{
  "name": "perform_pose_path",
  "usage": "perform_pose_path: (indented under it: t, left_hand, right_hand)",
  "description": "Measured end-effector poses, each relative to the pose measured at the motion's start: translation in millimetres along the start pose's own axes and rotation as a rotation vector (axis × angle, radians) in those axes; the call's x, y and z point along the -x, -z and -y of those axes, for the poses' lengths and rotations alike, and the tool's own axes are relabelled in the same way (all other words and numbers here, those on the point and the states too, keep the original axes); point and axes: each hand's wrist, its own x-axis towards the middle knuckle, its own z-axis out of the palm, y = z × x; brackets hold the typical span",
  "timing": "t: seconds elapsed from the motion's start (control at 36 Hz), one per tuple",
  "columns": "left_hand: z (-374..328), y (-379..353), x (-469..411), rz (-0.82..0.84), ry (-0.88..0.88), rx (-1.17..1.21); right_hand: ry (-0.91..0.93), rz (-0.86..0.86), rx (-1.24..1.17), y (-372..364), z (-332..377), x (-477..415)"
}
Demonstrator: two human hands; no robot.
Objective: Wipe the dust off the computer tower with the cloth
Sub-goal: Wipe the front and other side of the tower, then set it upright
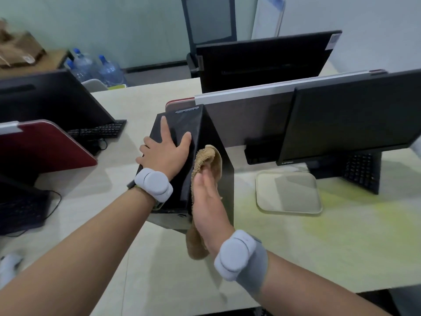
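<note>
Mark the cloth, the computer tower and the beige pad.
cloth (pixel 210 159): head view, bunched upper end.
computer tower (pixel 184 119): head view, dark upper panel.
beige pad (pixel 288 192): head view, its middle.

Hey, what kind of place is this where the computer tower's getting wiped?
Most likely a shared office: several monitors and keyboards sit on desks split by partition screens, with an office chair behind.

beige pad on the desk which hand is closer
Right. The right hand presses the cloth on the tower side facing the beige pad; the left hand lies flat on the tower's top, farther away.
</note>
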Motion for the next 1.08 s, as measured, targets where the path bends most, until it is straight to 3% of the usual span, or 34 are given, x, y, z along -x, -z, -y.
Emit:
perform_pose_path:
  t: [0.33,0.58,0.86,1.08]
  left_hand:
    - [-14,-7,9,-0.079,0.038,0.08]
    - [-42,-14,25,-0.119,0.098,0.208]
    - [-69,-13,39,-0.078,0.176,0.406]
    - [-59,7,48,-0.041,0.09,0.781]
  right_hand:
    - [0.169,-0.095,0.038,24,26,-57]
    - [0.014,-0.051,0.01,63,28,-101]
    - [-0.08,0.093,0.195,109,26,-126]
    - [-0.129,0.131,0.221,113,-51,-81]
